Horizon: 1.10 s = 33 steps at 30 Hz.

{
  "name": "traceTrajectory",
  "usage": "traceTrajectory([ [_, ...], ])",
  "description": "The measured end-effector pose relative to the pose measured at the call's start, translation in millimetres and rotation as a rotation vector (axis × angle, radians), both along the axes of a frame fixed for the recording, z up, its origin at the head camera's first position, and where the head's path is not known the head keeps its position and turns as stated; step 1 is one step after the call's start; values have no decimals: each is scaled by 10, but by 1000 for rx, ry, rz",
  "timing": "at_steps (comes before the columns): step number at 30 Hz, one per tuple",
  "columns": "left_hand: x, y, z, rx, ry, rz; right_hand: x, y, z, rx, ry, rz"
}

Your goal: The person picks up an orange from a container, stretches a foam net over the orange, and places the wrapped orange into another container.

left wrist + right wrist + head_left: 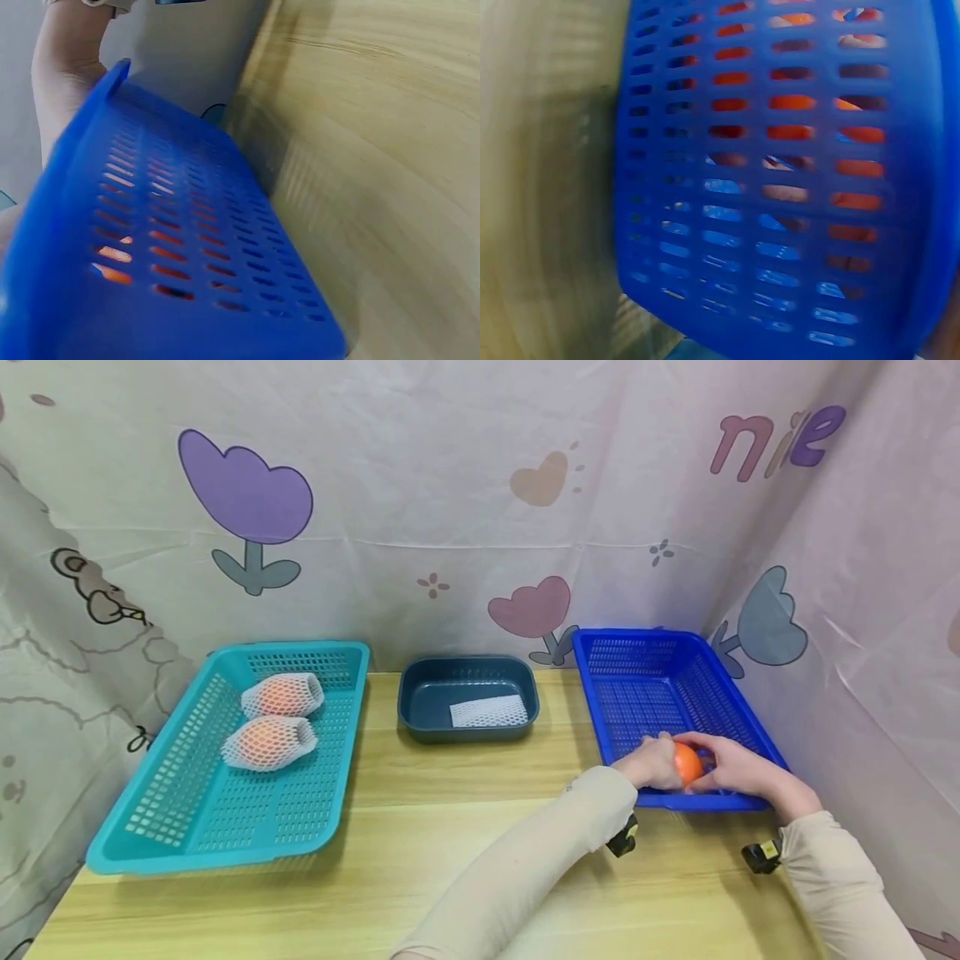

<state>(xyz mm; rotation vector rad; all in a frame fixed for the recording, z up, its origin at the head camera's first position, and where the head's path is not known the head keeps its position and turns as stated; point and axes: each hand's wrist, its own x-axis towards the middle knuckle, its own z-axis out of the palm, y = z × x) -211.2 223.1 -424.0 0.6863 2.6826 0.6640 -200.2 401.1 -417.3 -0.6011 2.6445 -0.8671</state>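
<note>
Near the front wall of a blue basket (637, 714), both hands are at a round orange (687, 766). My left hand (654, 763) holds the fruit from its left side, knuckles up. From the other side my right hand (731, 764) curves its fingers over the top and its thumb below, gripping it. Both wrist views look at the outside of the slotted basket wall (187, 225). Orange patches (791, 102) and bits of fingers show through its slots, while most of both hands is hidden behind it.
A turquoise basket (348, 727) at the left holds two orange fruits (270, 743) in white foam nets. At the back middle, a dark teal tray (427, 693) contains a flat white foam net (489, 712). A patterned cloth (420, 460) hangs behind the wooden table (450, 827).
</note>
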Motion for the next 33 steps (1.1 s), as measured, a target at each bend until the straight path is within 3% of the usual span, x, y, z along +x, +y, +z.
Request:
traceTrajectory([
  [6, -8, -26, 117, 144, -13, 48, 62, 25, 148, -97, 23, -32],
  [14, -30, -171, 295, 488, -124, 40, 154, 82, 412, -253, 122, -51],
  [19, -59, -329, 409, 712, -181, -5, 252, 27, 617, -368, 165, -79],
  [24, -65, -513, 584, 866, -204, -68, 355, -116, 799, -422, 265, -123],
  [29, -4, -717, 738, 987, -258, -100, 461, -319, 958, -458, 321, -151],
  [33, 81, -891, 792, 1067, -282, -116, 552, -532, 1052, -540, 309, -127],
])
